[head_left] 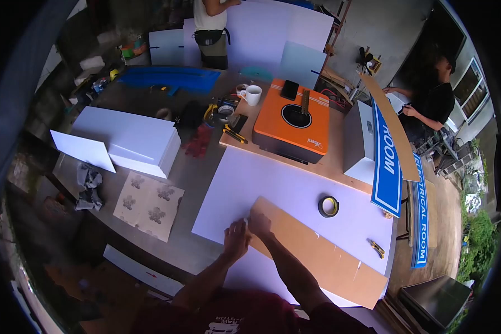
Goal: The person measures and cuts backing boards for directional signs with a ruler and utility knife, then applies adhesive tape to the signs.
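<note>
A long brown-faced strip [317, 250] lies slantwise across a large white sheet [222, 189] on the table. My right hand [259, 224] is closed and rests at the strip's left end. Just left of it, my left hand [236, 239] is also closed, its fingertips near the strip's corner. A small pale bit shows between the two hands, but what the fingers pinch is hidden. Beyond the strip, a roll of black tape [328, 206] lies on the white sheet. A yellow-and-black utility knife [376, 249] is near the sheet's right side.
Behind the sheet stand an orange box guitar-like instrument [289, 125] with a phone [289, 89] on it, and a white mug [252, 95]. Blue lettered signs [385, 167] lean at right. White stacked panels [128, 136] sit left. Two other people are farther back.
</note>
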The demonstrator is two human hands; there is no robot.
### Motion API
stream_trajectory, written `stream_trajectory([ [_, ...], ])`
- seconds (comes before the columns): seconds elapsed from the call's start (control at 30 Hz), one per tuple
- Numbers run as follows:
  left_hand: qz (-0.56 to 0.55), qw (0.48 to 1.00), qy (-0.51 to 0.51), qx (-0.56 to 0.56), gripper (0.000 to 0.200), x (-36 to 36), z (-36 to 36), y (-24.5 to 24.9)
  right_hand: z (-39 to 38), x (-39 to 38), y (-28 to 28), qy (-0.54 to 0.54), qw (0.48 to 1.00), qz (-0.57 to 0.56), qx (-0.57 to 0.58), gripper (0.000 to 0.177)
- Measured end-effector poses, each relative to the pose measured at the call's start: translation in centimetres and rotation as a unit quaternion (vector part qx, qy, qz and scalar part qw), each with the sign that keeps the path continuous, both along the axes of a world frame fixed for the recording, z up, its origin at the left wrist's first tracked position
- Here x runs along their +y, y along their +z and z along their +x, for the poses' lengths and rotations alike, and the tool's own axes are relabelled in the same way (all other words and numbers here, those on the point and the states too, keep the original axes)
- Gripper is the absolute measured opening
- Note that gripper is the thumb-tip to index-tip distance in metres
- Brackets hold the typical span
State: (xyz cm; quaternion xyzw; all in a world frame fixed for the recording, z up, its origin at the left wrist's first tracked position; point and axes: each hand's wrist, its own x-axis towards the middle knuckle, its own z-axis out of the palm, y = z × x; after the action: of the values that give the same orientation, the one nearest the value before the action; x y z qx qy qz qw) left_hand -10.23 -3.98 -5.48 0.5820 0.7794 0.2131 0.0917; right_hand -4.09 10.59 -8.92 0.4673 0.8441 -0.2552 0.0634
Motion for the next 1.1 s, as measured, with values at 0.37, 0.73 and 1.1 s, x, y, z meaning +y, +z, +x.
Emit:
stream_trajectory([
  [0.37, -0.094, 0.991, 0.013, 0.099, 0.025, 1.4, 2.1, -2.5, 4.0, 1.5, 0.3, -0.154, 0.955, -0.091, 0.238, 0.026],
  [0.73, -0.201, 0.976, -0.026, 0.084, 0.049, 1.8, 2.3, 0.8, 8.3, 4.2, 2.7, -0.206, 0.931, -0.127, 0.273, 0.036],
  [1.1, -0.154, 0.985, -0.059, 0.044, 0.111, 8.2, 0.5, 0.1, 2.7, 6.1, 3.5, -0.026, 0.997, 0.052, 0.043, 0.061],
])
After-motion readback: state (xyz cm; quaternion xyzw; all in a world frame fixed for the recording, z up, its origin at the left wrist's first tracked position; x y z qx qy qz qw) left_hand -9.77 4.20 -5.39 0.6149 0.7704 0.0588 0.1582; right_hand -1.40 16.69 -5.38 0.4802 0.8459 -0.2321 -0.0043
